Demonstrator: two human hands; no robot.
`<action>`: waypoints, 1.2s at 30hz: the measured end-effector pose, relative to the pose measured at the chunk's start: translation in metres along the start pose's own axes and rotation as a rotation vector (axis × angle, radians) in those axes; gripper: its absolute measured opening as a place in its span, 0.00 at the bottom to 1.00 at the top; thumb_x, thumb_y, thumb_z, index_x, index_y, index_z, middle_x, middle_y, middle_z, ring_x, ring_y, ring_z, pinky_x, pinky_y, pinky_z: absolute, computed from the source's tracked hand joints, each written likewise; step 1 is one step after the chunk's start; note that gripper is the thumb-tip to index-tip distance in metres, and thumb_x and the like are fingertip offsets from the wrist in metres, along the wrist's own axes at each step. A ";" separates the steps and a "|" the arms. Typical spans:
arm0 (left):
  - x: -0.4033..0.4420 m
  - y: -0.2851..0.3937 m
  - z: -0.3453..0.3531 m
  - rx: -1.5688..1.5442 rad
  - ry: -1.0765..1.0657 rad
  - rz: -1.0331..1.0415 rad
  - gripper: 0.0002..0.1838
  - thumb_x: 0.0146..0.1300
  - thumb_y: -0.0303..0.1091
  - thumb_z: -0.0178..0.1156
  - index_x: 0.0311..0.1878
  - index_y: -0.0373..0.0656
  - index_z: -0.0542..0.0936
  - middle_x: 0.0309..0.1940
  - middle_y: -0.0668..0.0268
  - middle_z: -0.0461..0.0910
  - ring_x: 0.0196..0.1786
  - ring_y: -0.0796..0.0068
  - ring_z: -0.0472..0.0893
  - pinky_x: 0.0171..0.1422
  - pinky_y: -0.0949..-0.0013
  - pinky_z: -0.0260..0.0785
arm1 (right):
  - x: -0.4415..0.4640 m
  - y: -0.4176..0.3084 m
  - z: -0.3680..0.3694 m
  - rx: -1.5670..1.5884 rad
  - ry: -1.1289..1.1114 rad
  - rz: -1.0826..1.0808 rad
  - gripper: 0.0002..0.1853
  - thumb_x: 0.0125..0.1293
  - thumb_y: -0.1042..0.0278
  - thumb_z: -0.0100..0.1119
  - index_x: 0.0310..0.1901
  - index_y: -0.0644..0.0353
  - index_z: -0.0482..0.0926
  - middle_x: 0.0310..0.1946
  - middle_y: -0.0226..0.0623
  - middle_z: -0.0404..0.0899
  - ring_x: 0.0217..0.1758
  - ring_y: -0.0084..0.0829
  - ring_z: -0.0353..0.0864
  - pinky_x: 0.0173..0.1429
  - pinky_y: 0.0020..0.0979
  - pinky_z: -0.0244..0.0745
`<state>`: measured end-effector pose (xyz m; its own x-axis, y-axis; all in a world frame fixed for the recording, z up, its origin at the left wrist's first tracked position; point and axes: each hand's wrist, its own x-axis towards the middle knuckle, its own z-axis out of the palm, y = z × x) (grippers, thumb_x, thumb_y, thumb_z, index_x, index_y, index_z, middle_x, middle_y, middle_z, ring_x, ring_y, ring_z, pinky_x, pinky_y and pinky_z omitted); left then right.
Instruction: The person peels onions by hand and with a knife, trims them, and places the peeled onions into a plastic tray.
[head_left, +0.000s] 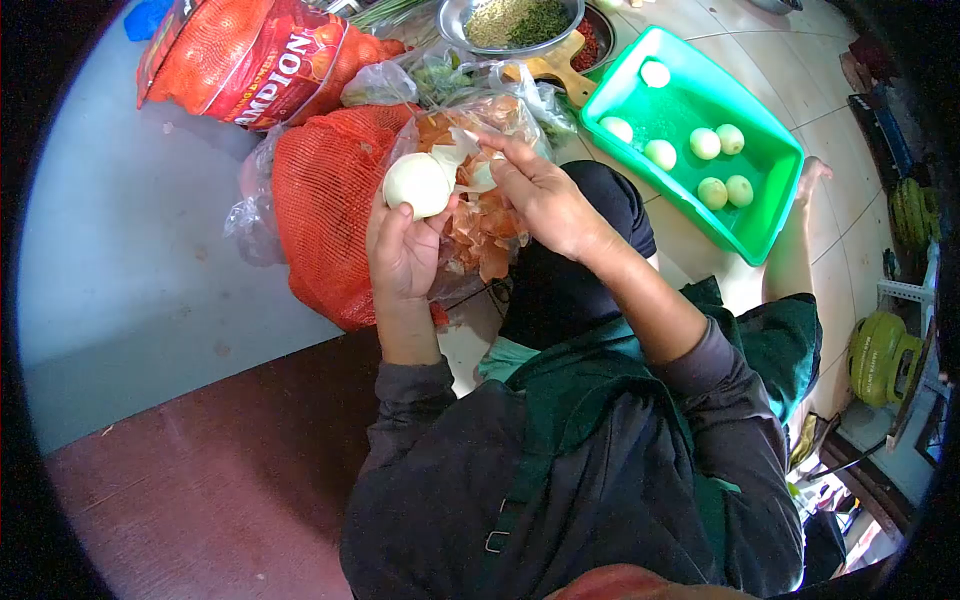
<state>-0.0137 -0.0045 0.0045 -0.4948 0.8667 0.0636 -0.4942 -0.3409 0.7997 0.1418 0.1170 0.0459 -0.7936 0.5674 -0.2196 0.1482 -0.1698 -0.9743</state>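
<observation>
My left hand (404, 245) is wrapped round a pale, peeled onion (418, 186), held up above a clear plastic bag full of brown onion skins (490, 232). A whitish strip of onion skin (455, 155) stands out from the onion's right side. Close by on the right, my right hand (548, 203) is closed, its thumb and fingers pinching pale onion skin. Whether a small blade is also in that hand is hidden. A red mesh sack (335, 205) stands just left of my left hand.
A green plastic basin (745, 240) on the tiles to the right holds several peeled onions (705, 143). Beyond are a metal bowl (520, 48) of chopped ingredients, a wooden board (556, 66) and another red onion sack (270, 60). A green gas cylinder (880, 360) stands far right.
</observation>
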 end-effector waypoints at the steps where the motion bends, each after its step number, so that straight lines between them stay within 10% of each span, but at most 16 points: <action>1: 0.000 0.000 0.002 0.044 0.027 0.023 0.27 0.65 0.34 0.55 0.65 0.36 0.61 0.61 0.54 0.69 0.62 0.59 0.72 0.64 0.55 0.70 | 0.002 0.008 0.001 -0.089 0.060 -0.103 0.23 0.71 0.63 0.46 0.65 0.59 0.64 0.46 0.53 0.77 0.49 0.43 0.80 0.58 0.36 0.70; 9: 0.001 -0.006 0.008 0.112 0.040 0.166 0.38 0.56 0.31 0.68 0.66 0.42 0.59 0.60 0.58 0.69 0.62 0.61 0.71 0.65 0.57 0.68 | -0.014 0.007 0.016 -0.297 -0.154 -0.276 0.25 0.69 0.63 0.46 0.64 0.59 0.56 0.36 0.55 0.80 0.44 0.54 0.80 0.50 0.45 0.71; 10: 0.001 -0.006 0.010 0.103 0.023 0.171 0.39 0.55 0.31 0.69 0.67 0.41 0.58 0.59 0.60 0.69 0.61 0.62 0.72 0.66 0.57 0.67 | -0.013 0.017 0.021 -0.264 -0.120 -0.369 0.28 0.70 0.68 0.46 0.70 0.58 0.53 0.28 0.41 0.73 0.32 0.35 0.74 0.41 0.34 0.69; 22: -0.001 -0.009 0.006 0.151 0.079 0.193 0.39 0.56 0.33 0.69 0.66 0.44 0.57 0.59 0.58 0.67 0.60 0.61 0.72 0.64 0.59 0.70 | -0.003 0.020 0.015 -0.213 -0.040 -0.458 0.22 0.71 0.67 0.43 0.65 0.57 0.63 0.44 0.53 0.80 0.48 0.52 0.79 0.53 0.44 0.72; 36: 0.002 -0.008 0.017 0.286 0.120 0.257 0.35 0.54 0.24 0.68 0.62 0.41 0.61 0.55 0.62 0.68 0.56 0.69 0.73 0.59 0.67 0.72 | -0.009 0.012 0.015 -0.379 -0.037 -0.506 0.21 0.71 0.72 0.44 0.65 0.56 0.64 0.46 0.50 0.77 0.46 0.45 0.79 0.51 0.37 0.72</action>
<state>0.0011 0.0062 0.0086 -0.6646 0.7120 0.2268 -0.1329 -0.4113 0.9018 0.1422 0.0979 0.0368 -0.8391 0.4736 0.2678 -0.0572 0.4127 -0.9091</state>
